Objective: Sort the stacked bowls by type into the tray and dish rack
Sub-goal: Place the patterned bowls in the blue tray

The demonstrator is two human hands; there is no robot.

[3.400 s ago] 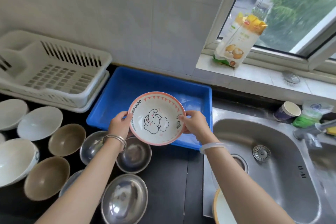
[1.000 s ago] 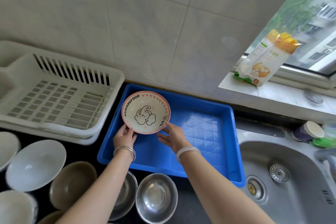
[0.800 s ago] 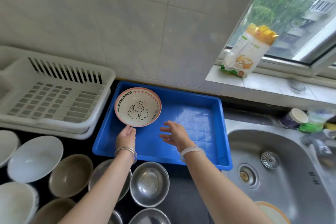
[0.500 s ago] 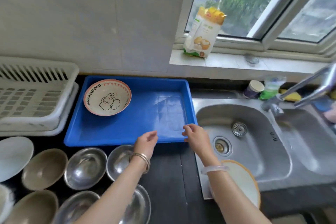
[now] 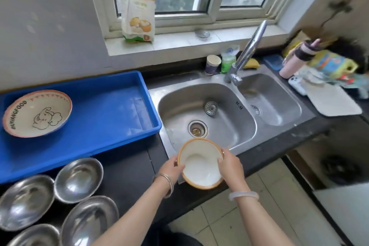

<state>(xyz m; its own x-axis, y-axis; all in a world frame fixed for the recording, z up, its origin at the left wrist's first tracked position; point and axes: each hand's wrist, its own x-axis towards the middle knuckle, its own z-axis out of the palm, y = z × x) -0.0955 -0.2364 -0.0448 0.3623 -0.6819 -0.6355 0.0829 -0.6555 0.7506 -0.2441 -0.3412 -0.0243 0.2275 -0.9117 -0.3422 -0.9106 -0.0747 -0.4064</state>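
Observation:
A white bowl with an orange rim (image 5: 199,163) sits at the sink's front edge. My left hand (image 5: 172,169) grips its left rim and my right hand (image 5: 229,164) grips its right rim. A pink-rimmed bowl with an elephant drawing (image 5: 38,113) lies at the left of the blue tray (image 5: 111,110). Several steel bowls (image 5: 78,178) stand on the dark counter in front of the tray. The dish rack is out of view.
A double steel sink (image 5: 209,114) with a tap (image 5: 247,52) lies to the right of the tray. A paper cup (image 5: 212,64), a green packet and a sponge stand behind it. A flour bag (image 5: 138,11) leans on the windowsill. Clutter and a white board (image 5: 333,102) fill the right counter.
Both hands let go of the elephant bowl in the tray and drew back to the right. They now hold the orange-rimmed bowl at the sink's front edge. The view has swung right.

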